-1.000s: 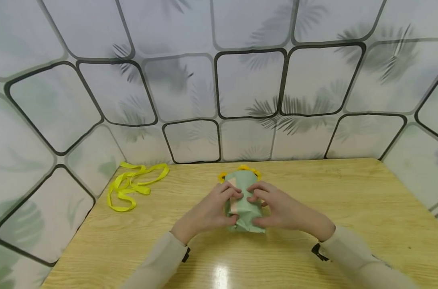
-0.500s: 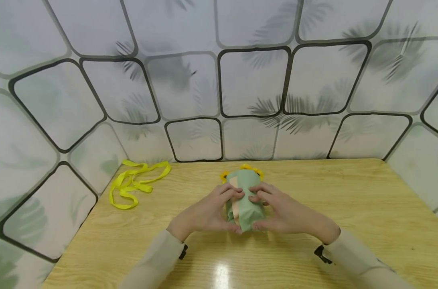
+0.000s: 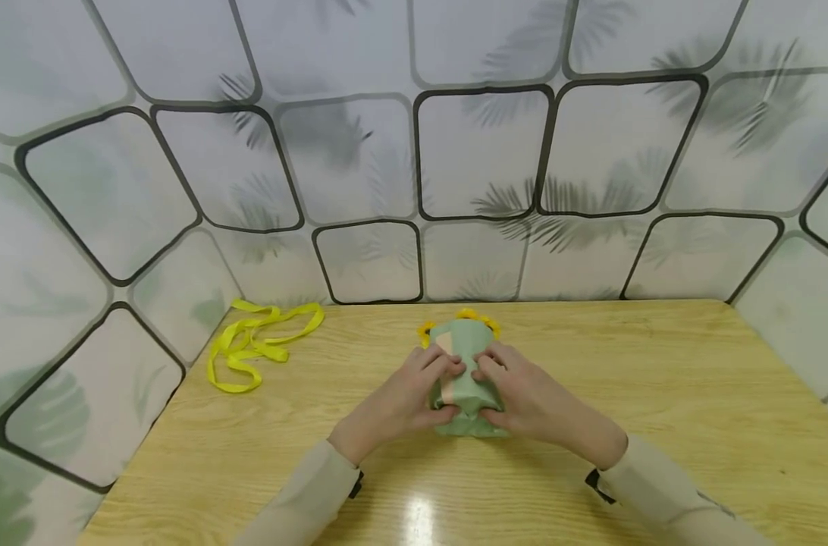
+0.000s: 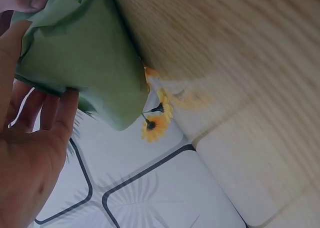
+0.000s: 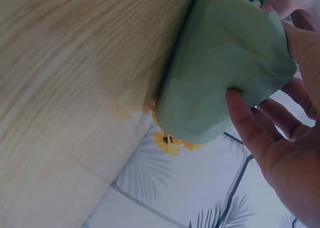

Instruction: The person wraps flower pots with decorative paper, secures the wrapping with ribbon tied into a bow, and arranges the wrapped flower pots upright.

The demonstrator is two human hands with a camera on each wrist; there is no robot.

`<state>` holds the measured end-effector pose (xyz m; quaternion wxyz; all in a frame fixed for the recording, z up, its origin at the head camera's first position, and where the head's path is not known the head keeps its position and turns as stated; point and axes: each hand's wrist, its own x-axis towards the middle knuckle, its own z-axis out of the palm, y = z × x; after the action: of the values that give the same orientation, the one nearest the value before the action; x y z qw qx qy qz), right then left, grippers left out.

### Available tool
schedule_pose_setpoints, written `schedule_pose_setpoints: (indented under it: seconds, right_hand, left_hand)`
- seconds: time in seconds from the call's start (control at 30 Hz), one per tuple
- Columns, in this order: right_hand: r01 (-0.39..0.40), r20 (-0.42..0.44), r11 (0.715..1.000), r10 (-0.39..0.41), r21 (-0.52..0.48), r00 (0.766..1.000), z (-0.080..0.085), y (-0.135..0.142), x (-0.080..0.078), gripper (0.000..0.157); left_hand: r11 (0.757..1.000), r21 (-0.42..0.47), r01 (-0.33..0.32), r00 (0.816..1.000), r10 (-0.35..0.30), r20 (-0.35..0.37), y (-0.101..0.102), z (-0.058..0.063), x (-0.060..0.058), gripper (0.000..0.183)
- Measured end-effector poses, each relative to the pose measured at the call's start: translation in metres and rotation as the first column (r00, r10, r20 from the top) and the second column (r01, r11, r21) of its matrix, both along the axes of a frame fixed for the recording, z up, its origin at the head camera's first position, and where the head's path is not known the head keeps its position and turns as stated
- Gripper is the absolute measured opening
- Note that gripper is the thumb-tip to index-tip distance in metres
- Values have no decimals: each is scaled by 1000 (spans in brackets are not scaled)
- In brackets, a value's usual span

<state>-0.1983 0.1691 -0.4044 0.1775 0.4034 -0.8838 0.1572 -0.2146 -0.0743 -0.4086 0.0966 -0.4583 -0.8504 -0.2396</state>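
Observation:
A bouquet [image 3: 465,343] wrapped in pale green paper lies on the table, with yellow-orange flowers [image 3: 465,313] showing at its far end. My left hand [image 3: 410,390] grips its left side, fingers curled over the top and thumb pressing the lower end. On the right side my right hand [image 3: 533,394] holds it the same way. In the left wrist view the green paper [image 4: 85,57] is creased near the thumbs, and flowers [image 4: 154,128] poke out past its edge. The right wrist view shows fingertips pressing into the paper [image 5: 215,72]. A peach strip [image 3: 447,390] runs along the wrapper, partly covered by the left hand.
A loose yellow ribbon [image 3: 246,349] lies in loops at the table's back left. The wooden table [image 3: 646,364] meets a patterned wall covering [image 3: 482,159] at the back and sides.
Both thumbs slid down to the wrapper's near end, almost meeting, then moved back up and apart. That near end looked gathered half a second ago and now spreads out below the thumbs.

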Motion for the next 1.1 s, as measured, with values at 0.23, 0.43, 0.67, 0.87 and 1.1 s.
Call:
schedule_pose_setpoints:
  seconds: [0.23, 0.43, 0.67, 0.87, 1.1]
  right_hand:
    - [7, -5, 1000, -7, -6, 1000, -1, 1, 2, 55]
    - [13, -18, 1000, -13, -11, 1000, -1, 1, 2, 54]
    - [-55, -6, 993, 55, -106, 998, -4, 5, -1, 52]
    - [-150, -12, 965, 151, -217, 988, -7, 7, -7, 38]
    - [-156, 2, 953, 163, -261, 987, -9, 7, -10, 32]
  left_hand:
    - [1000, -20, 3, 1000, -3, -10, -2, -2, -2, 54]
    - [1000, 12, 22, 1000, -22, 19, -3, -2, -2, 61]
    - [1000, 23, -7, 1000, 8, -28, 1, -3, -2, 50]
    - [999, 44, -5, 999, 7, -47, 2, -4, -1, 47]
    - [998, 59, -20, 999, 22, -31, 2, -5, -1, 44]
